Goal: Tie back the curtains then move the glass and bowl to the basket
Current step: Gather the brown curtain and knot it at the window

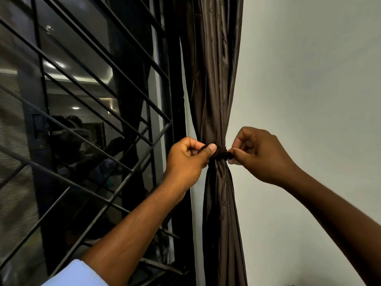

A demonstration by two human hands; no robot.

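A dark brown satin curtain (214,89) hangs gathered into a narrow bunch beside the window. A dark tie-back band (221,154) is wrapped tightly around its waist. My left hand (185,159) grips the band's left end, thumb pressed on the fabric. My right hand (261,155) pinches the band's right end between thumb and fingers. Both hands touch the band on opposite sides of the curtain. The glass, bowl and basket are not in view.
A window with a black diagonal metal grille (88,112) fills the left side; its dark glass reflects a lit room. A plain pale wall (313,89) is to the right of the curtain. A black window frame (175,100) runs beside the curtain.
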